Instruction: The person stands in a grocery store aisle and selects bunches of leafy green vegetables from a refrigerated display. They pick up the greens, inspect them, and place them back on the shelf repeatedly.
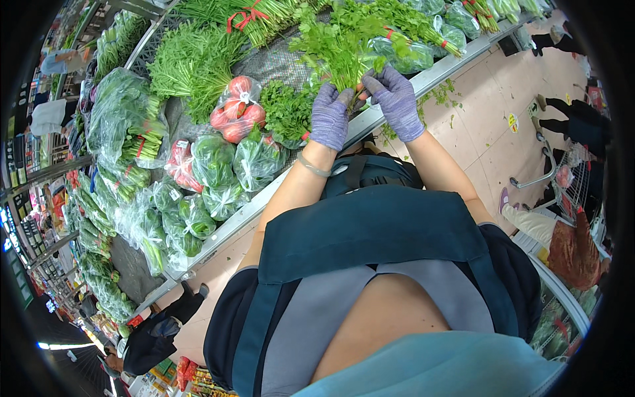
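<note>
My left hand [331,116], in a purple knit glove, grips a bunch of leafy green herbs [347,72] low on its stems. The leaves fan out away from me over the display stand and look like coriander or Chinese celery. My right hand [394,101] wears a matching glove. Its bent fingers close on the stem ends beside the left thumb, and a bit of orange-red shows between the two hands. Another herb bunch [287,111] with a red tie lies just left of my left hand. A bag of tomatoes [239,110] sits beyond it.
The stand's metal edge [238,231] runs in front of me. Bagged green peppers [212,159], feathery greens [196,69] and red-tied bundles [260,22] lie on it. Leaf scraps [439,97] litter the tiled floor. A shopping cart [575,173] and people are at right; another person [156,332] stands lower left.
</note>
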Demonstrator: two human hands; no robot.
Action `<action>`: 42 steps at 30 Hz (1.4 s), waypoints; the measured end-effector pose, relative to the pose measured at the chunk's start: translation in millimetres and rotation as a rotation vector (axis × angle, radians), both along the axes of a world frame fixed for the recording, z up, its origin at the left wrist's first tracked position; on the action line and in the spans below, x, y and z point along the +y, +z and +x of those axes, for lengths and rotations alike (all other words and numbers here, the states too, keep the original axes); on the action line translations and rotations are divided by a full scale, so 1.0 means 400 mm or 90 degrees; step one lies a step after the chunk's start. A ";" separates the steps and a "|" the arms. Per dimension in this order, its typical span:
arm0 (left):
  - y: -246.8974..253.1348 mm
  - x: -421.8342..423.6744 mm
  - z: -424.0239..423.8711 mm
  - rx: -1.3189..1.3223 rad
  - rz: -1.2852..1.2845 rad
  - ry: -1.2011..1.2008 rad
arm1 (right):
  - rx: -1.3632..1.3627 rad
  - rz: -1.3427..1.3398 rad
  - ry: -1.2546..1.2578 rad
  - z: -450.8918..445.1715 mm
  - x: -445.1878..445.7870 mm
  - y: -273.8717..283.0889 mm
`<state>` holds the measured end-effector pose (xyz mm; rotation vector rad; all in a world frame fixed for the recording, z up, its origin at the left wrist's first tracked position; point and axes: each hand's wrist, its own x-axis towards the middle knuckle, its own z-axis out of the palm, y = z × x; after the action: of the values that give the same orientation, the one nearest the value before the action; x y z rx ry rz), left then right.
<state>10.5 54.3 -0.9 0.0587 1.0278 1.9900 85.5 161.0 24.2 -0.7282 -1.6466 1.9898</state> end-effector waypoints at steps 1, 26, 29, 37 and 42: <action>-0.008 0.003 0.003 0.022 0.006 0.005 | 0.004 -0.005 0.001 -0.004 0.004 0.000; -0.065 0.039 -0.001 0.032 0.002 0.029 | 0.037 -0.034 -0.063 0.020 0.034 -0.056; -0.073 0.043 0.004 0.104 -0.038 0.007 | -0.097 0.027 0.000 0.011 0.038 -0.025; -0.060 0.046 0.008 0.136 -0.086 0.064 | -0.089 -0.017 -0.002 0.006 0.049 -0.064; -0.068 0.044 -0.001 0.094 -0.053 0.074 | -0.042 -0.053 -0.001 0.012 0.038 -0.063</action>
<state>9.9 71.9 -28.0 0.1039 1.2321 2.0691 90.2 176.3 -0.9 -0.8337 -1.6073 2.0646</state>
